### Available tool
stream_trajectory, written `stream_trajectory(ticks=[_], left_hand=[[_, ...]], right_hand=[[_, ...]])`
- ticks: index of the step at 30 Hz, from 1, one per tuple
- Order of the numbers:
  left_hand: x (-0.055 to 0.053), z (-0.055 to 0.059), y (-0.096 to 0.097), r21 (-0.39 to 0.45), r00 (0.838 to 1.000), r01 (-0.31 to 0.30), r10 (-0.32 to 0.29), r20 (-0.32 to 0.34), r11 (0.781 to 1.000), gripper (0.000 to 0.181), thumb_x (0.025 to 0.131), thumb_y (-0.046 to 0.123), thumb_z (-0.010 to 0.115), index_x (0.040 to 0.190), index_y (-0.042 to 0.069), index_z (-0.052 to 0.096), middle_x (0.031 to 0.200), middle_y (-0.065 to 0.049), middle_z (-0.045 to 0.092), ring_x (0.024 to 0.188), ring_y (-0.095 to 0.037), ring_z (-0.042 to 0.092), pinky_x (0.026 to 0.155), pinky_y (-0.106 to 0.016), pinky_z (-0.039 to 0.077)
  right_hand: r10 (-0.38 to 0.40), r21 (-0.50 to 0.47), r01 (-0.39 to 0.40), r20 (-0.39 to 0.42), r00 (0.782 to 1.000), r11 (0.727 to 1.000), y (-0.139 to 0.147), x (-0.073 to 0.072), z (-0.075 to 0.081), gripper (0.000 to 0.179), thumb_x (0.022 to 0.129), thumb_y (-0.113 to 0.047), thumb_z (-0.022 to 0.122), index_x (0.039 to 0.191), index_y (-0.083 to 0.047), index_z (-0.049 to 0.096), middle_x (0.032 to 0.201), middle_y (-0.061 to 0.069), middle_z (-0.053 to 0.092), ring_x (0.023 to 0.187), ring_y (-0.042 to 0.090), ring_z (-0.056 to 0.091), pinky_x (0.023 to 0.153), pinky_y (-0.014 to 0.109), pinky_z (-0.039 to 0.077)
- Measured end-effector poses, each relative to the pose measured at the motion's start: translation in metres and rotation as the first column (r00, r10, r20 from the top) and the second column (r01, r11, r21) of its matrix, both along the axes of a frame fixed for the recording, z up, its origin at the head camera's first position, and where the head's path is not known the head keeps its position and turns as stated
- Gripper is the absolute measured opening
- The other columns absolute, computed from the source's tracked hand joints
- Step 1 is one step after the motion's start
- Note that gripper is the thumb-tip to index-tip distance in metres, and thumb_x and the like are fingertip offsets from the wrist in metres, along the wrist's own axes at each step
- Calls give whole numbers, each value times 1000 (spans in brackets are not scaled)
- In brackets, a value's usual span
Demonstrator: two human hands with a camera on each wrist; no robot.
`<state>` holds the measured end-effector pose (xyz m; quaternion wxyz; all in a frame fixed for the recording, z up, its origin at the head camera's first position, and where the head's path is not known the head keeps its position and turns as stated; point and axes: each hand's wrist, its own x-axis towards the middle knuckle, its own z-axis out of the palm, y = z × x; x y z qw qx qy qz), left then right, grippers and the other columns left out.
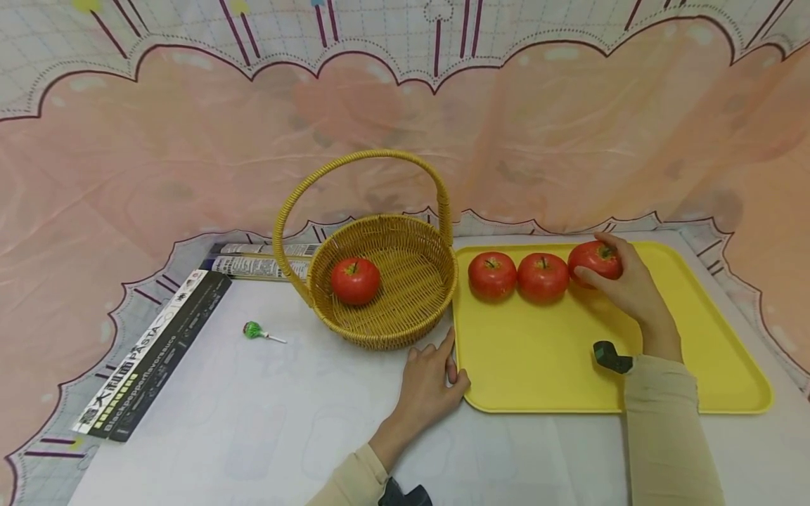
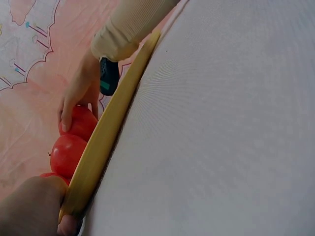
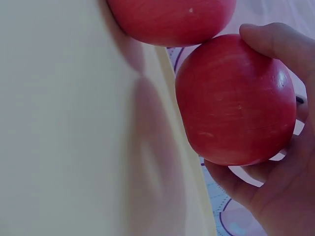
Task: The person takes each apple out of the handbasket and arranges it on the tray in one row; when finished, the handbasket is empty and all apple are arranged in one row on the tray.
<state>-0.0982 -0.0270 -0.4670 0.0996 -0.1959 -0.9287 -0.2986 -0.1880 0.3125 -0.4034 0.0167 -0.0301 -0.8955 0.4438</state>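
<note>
My right hand [image 1: 629,288] grips a red apple [image 1: 595,261] at the back of the yellow tray [image 1: 538,365]. In the right wrist view, thumb and fingers curl round that apple [image 3: 236,103], which touches its neighbour [image 3: 172,17]. Two more apples, the left one [image 1: 492,275] and the middle one [image 1: 543,277], sit in a row with it on the tray. My left hand [image 1: 430,379] holds the tray's near left corner, index finger along the side and thumb at the front. The left wrist view shows the thumb tip [image 2: 67,226] against the tray's wall [image 2: 106,130].
A woven basket [image 1: 411,281] with a tall handle stands left of the tray, holding one apple [image 1: 356,281]. Further left lie a green lollipop [image 1: 253,330], black-and-white pasta boxes [image 1: 155,351] and printed packages [image 1: 259,266]. A patterned curtain [image 1: 405,126] hangs behind the table.
</note>
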Motion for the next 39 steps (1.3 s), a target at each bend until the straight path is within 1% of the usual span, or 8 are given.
stream_trajectory(ticks=[6, 12, 17, 20, 27, 33, 39], left_hand=[[0, 0, 0, 3, 1000, -3, 3, 10, 1000, 65, 76, 21, 62, 136, 1, 49, 57, 15, 46, 57, 0, 32, 73, -23, 29], [0, 1, 0, 3, 1000, -2, 2, 11, 1000, 65, 75, 21, 62, 136, 1, 49, 58, 14, 46, 57, -1, 33, 72, -23, 28], [-1, 2, -1, 1, 1000, -3, 3, 9, 1000, 65, 75, 21, 62, 136, 2, 49, 58, 14, 46, 57, -1, 34, 72, -23, 28], [-2, 2, -1, 1, 1000, -2, 1, 7, 1000, 66, 75, 21, 62, 137, 2, 48, 58, 14, 47, 58, -1, 34, 73, -23, 29], [-2, 3, -1, 5, 1000, 5, -5, -6, 1000, 66, 75, 21, 62, 137, 2, 48, 58, 14, 47, 58, -2, 35, 74, -24, 30], [-1, 2, -1, -4, 1000, 6, -6, -6, 1000, 65, 75, 21, 62, 135, -1, 50, 58, 15, 47, 58, -1, 36, 72, -23, 29], [-1, 0, 0, -6, 1000, 7, -7, -8, 1000, 64, 75, 21, 61, 135, 0, 50, 57, 15, 47, 58, -2, 38, 72, -24, 30]], right_hand=[[3, 12, -3, 12, 1000, 1000, 1, -2, -4, 83, 86, -41, 63, 152, -20, 17, 151, 24, 21, 130, 47, 28, 103, 66, 26], [17, 34, -19, 64, 998, 999, 3, -4, -6, 85, 87, -46, 60, 152, -21, 12, 151, 26, 20, 129, 49, 28, 102, 66, 27], [27, 45, -32, 94, 995, 998, 2, -6, -7, 86, 88, -50, 57, 152, -19, 10, 150, 28, 20, 128, 49, 28, 102, 66, 27], [29, 47, -33, 90, 996, 998, 2, -7, -8, 85, 88, -49, 56, 152, -17, 11, 149, 29, 20, 128, 49, 28, 103, 66, 26], [35, 31, -37, 46, 998, 999, 2, -7, -12, 83, 88, -42, 59, 152, -15, 13, 148, 29, 20, 127, 48, 28, 103, 66, 26], [51, 1, -51, 46, 998, 999, 4, -6, -14, 83, 88, -40, 60, 152, -15, 12, 148, 28, 19, 127, 47, 28, 103, 65, 26], [32, -5, -32, 33, 999, 999, 4, -6, -15, 84, 88, -41, 61, 152, -19, 12, 151, 25, 15, 130, 47, 26, 103, 66, 26]])
